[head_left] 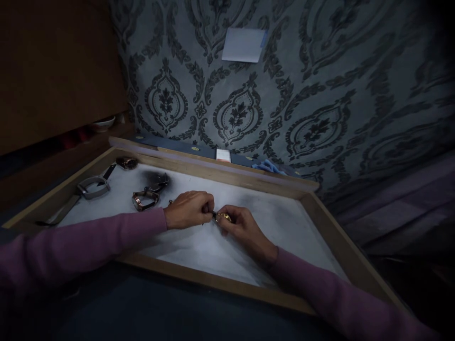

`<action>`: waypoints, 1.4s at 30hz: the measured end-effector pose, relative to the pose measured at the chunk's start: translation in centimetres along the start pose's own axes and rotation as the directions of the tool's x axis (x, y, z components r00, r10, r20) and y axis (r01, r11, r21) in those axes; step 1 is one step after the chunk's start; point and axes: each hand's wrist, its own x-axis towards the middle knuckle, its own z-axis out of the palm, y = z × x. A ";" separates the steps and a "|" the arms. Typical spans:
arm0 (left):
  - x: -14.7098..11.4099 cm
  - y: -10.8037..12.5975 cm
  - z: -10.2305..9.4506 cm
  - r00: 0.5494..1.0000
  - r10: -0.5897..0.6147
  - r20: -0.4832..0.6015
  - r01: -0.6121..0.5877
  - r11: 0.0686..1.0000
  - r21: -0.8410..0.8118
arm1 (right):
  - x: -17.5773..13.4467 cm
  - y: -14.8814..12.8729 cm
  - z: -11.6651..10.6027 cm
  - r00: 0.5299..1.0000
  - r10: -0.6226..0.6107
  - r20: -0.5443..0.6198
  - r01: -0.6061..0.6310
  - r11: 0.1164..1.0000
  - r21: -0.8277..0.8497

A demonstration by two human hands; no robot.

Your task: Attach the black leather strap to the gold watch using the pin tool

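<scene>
Your right hand [245, 229] grasps a gold watch [224, 217]; your left hand [190, 208] pinches its dark strap [214, 215]. White card [223, 155] beyond wooden tray [177, 165], blurred, unreadable.

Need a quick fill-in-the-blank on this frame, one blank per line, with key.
1. The watch in the right hand has a ____-coloured case.
2. The other watches lie in the tray, toward the picture's ____ side.
3. Beyond the tray's far rim, the crumpled cloth is coloured ____.

Missing words: gold; left; blue.
</scene>
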 end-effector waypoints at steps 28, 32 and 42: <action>0.9 -0.8 1.4 0.991 -0.115 0.061 0.130 0.895 -0.426 | 0.0 0.2 0.1 1.000 0.012 0.029 -0.011 1.000 -0.027; 0.9 -0.8 1.6 0.995 -0.094 0.045 0.104 0.909 -0.403 | 0.1 0.1 0.3 1.000 0.025 0.011 -0.025 0.999 -0.039; 0.6 -1.0 0.9 0.999 0.041 -0.034 -0.046 0.986 -0.161 | 0.3 0.1 0.4 0.999 0.041 -0.028 -0.041 0.999 0.003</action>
